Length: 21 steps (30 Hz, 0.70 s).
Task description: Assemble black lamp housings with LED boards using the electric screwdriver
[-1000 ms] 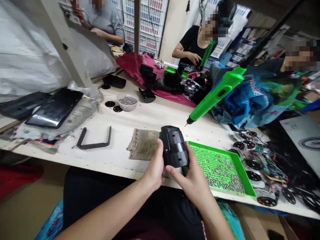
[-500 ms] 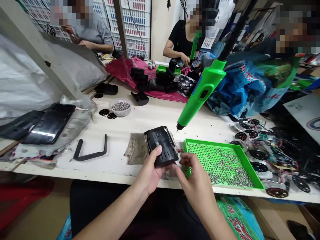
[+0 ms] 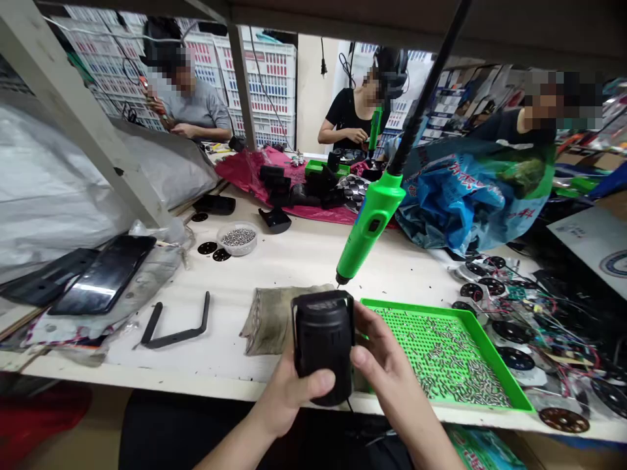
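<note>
Both my hands hold a black plastic housing [image 3: 322, 343] upright over the table's front edge. My left hand [image 3: 289, 395] wraps its lower left side, thumb across the front. My right hand [image 3: 379, 356] grips its right side with curled fingers. A green electric screwdriver [image 3: 368, 220] hangs on a black cable just above and behind the housing, tip pointing down. A green tray [image 3: 509, 385] holding several small screws lies right of my hands. A folded grey cloth [image 3: 267, 316] lies behind the housing.
A black U-shaped bracket [image 3: 174, 326], a dark tablet [image 3: 102, 274] on plastic wrap and a bowl of small metal balls [image 3: 238, 236] lie at the left. Black discs with wires [image 3: 509, 326] crowd the right. Three other people work at the far side behind black parts [image 3: 298, 186].
I have turned the black housing upright and drawn it closer to me. My right hand moved from beside the tray onto the housing's right side. The view tilted up.
</note>
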Each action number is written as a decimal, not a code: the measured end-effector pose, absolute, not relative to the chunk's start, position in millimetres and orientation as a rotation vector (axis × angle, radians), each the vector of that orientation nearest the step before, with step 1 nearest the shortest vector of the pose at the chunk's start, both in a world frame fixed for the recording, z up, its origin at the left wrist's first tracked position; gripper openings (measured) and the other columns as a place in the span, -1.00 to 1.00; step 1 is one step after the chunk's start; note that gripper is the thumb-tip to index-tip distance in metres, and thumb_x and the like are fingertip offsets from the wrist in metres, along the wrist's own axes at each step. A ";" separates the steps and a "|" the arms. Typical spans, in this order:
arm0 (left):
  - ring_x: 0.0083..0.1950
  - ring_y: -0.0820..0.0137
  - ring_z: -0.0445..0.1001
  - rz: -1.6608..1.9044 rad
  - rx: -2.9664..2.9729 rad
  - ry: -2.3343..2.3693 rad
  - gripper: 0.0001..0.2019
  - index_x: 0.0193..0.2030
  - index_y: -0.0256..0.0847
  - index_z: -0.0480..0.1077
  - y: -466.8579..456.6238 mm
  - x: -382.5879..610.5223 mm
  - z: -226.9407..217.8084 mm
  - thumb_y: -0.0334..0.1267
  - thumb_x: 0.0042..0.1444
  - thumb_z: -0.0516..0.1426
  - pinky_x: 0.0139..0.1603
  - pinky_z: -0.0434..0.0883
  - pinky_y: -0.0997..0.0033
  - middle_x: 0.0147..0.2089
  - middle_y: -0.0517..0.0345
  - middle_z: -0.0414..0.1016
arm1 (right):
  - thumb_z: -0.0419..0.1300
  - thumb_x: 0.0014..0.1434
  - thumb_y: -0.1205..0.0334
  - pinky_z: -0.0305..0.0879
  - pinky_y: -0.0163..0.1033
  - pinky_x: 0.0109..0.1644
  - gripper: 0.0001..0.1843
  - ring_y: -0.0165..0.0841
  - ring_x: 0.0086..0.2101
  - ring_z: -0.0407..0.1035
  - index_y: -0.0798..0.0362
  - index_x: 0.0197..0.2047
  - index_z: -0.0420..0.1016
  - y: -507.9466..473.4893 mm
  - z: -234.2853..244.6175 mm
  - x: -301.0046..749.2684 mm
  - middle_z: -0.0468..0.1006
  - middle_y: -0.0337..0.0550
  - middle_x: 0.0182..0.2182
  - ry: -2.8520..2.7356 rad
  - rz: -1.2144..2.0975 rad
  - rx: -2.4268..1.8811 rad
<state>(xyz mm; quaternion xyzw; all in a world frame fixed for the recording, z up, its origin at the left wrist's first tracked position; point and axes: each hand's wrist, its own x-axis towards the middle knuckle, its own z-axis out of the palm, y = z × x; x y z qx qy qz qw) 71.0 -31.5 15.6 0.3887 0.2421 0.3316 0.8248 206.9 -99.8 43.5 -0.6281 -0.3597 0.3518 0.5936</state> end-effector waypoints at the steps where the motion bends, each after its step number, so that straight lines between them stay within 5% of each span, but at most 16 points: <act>1: 0.18 0.00 0.37 0.690 0.839 0.483 -0.33 0.15 -0.11 0.33 -34.0 70.9 15.5 -0.18 -0.16 0.37 0.20 0.27 0.03 0.11 -0.01 0.48 | 0.31 -0.02 -0.13 0.23 -0.06 0.21 -0.28 -0.19 0.15 0.28 -0.07 0.17 0.27 -95.1 45.6 205.0 0.38 -0.04 0.18 -0.825 0.867 -1.409; 8: 0.17 -0.01 0.36 0.635 0.840 0.480 -0.34 0.14 -0.11 0.32 -39.5 73.8 14.4 -0.15 -0.15 0.36 0.17 0.29 0.00 0.10 -0.02 0.46 | 0.33 -0.01 -0.06 0.32 -0.04 0.13 -0.48 -0.16 0.01 0.42 -0.03 0.00 0.45 -80.4 48.6 196.0 0.57 -0.07 -0.03 -0.649 1.045 -1.243; 21: 0.30 0.06 0.20 0.536 1.243 0.534 -0.23 0.29 -0.05 0.14 -32.8 69.9 20.0 -0.25 -0.08 0.32 0.29 0.14 0.08 0.29 0.01 0.27 | 0.17 0.05 -0.28 0.31 -0.04 0.10 -0.35 -0.17 0.00 0.42 -0.04 0.08 0.41 -70.0 49.3 229.2 0.50 -0.01 0.04 -0.942 0.765 -1.499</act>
